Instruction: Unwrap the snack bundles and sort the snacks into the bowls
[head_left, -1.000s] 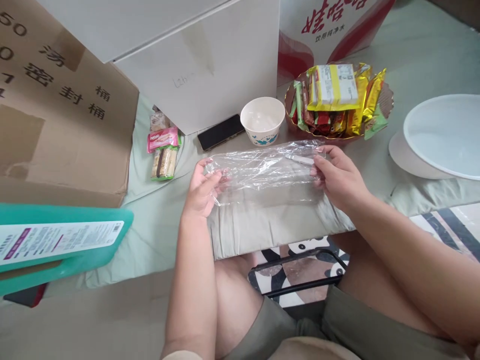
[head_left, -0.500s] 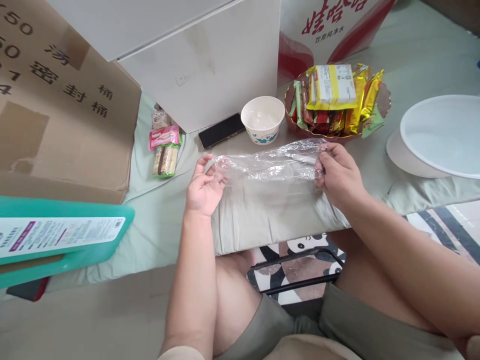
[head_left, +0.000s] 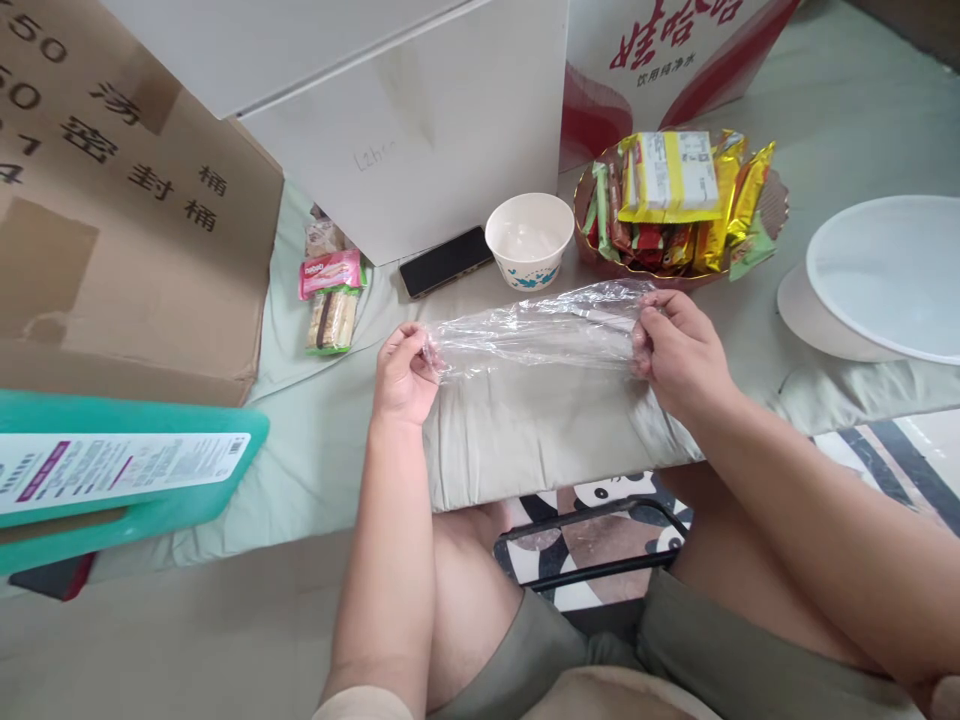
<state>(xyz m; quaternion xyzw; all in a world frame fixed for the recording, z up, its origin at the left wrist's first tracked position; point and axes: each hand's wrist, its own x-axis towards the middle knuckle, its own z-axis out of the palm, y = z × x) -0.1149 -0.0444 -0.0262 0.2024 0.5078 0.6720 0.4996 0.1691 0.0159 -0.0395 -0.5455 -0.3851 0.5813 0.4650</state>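
A clear plastic bag or film (head_left: pixel 536 330) is stretched sideways between my two hands, above the front part of the cloth-covered surface. My left hand (head_left: pixel 409 375) pinches its left end, thumb against fingers. At the other end my right hand (head_left: pixel 681 345) is closed on the bunched plastic. Just behind the film stands a white paper bowl (head_left: pixel 529 242) with a blue leaf pattern. A dark phone (head_left: pixel 446 263) lies flat to the left of the bowl.
Wrapped snacks fill a gold-rimmed bowl (head_left: pixel 652 275) behind my right hand. A white tub (head_left: pixel 832 310) stands at right. Cardboard (head_left: pixel 187 300) and white boxes (head_left: pixel 420 130) rise at left and back. Small snacks (head_left: pixel 331 300) and a green container (head_left: pixel 150 510) are on the left.
My left hand's fingers have closed to a pinch on the film's left end. The film is now pulled straighter. My right hand keeps its grip nearly in place.
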